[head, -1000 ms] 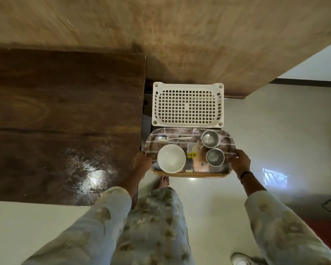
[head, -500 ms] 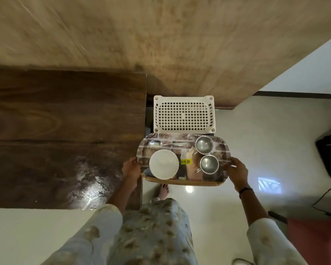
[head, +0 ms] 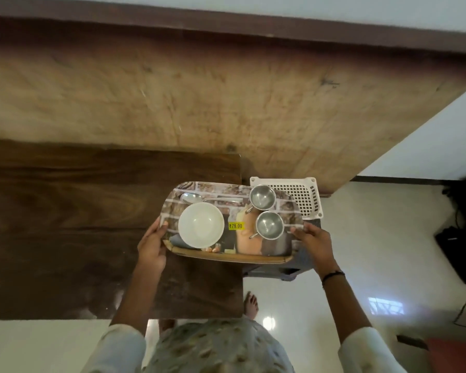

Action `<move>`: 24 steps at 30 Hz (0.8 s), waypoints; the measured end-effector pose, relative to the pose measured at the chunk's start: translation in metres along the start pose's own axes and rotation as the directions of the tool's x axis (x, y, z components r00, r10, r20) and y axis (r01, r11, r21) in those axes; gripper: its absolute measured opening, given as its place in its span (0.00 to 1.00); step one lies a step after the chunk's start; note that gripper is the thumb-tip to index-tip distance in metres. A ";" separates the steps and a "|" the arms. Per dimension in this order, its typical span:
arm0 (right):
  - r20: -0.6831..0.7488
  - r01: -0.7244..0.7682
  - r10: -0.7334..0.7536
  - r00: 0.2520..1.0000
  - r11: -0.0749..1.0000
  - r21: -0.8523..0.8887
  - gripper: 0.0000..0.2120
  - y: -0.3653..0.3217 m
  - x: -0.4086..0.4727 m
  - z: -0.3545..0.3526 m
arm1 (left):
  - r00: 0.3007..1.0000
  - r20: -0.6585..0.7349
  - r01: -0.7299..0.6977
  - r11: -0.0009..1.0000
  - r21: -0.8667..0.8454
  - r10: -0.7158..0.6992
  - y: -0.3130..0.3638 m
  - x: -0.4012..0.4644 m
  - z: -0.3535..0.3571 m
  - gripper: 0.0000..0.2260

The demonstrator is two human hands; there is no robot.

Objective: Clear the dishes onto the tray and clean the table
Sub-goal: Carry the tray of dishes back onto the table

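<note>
Dark wooden table (head: 65, 224) fills the left of view; its top shows a dull sheen near the front edge, nothing standing on it. Printed tray (head: 285, 211) is carried level between both hands, partly over the table's right corner and partly over a white perforated crate (head: 308, 197) on a stool. Left hand (head: 152, 244) grips the tray's left short edge, thumb over the rim; right hand (head: 314, 242) grips the right short edge, fingers curled beneath. Load, by size: white bowl (head: 201, 224) left of centre; two steel cups, far cup (head: 262, 196) and near cup (head: 270, 225), just beside each other; steel spoon (head: 193, 197) along the far rim. Risks, as judged: any tilt would slide the smooth-based bowl and cups toward the low rim; the cups look top-heavy; the spoon could roll off; clipping the crate corner would jolt everything.
</note>
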State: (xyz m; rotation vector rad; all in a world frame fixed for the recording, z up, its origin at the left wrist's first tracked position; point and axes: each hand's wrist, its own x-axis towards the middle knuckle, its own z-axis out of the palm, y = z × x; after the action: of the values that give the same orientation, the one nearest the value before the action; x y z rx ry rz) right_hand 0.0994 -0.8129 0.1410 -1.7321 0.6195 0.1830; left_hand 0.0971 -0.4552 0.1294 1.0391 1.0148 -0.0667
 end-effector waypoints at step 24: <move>0.058 0.015 -0.025 0.998 0.985 0.169 0.09 -0.108 -0.173 0.325 | 0.964 0.244 -0.059 0.979 -0.194 0.107 0.236 0.054 -0.312 0.19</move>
State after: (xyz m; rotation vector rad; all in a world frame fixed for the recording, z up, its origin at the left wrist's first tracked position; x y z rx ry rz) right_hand 0.0733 -0.4395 0.2251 -1.5632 0.5575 0.1632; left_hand 0.0352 -0.0752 0.2142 0.8768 0.7291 -0.0345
